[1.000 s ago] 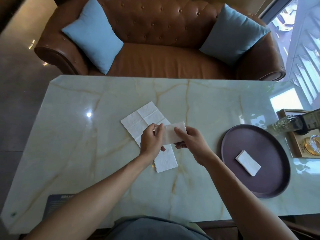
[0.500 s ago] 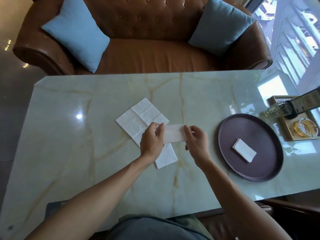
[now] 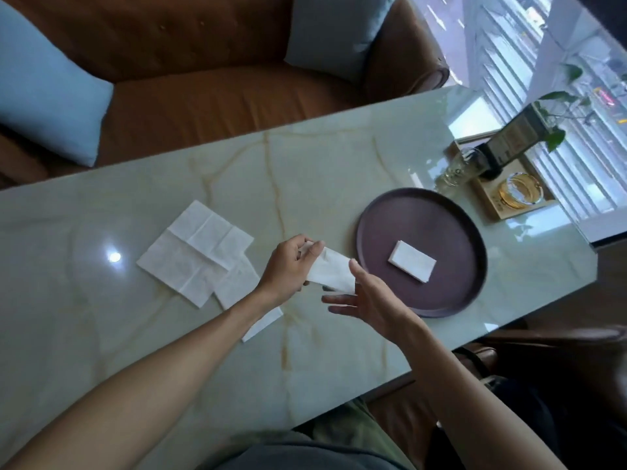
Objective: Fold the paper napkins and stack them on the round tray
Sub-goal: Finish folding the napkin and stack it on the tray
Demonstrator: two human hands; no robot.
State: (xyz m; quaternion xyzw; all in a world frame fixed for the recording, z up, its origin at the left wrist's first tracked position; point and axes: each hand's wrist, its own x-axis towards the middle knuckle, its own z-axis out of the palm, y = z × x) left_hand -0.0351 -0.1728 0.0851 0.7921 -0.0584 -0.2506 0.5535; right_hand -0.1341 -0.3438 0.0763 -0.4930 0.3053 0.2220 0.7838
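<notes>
My left hand (image 3: 288, 266) pinches one end of a folded white napkin (image 3: 330, 273) held just above the marble table. Under the napkin's other end lies my right hand (image 3: 364, 298), fingers spread and thumb up against its edge, not gripping. To the right sits the round dark purple tray (image 3: 451, 293) with one folded napkin (image 3: 411, 261) lying near its middle. Two unfolded napkins (image 3: 196, 247) lie flat and overlapping on the table to the left of my hands; my left forearm covers part of the lower one.
A small wooden tray (image 3: 498, 212) at the table's right end holds a glass bottle (image 3: 458, 171), a dark card stand and a gold-rimmed dish. A brown leather sofa (image 3: 210, 106) with blue cushions stands beyond the table's far edge. A window is on the right.
Both hands have shifted right toward the tray with the folded napkin. My right hand has let go of its pinch and opened beneath the napkin. The camera has swung right.
</notes>
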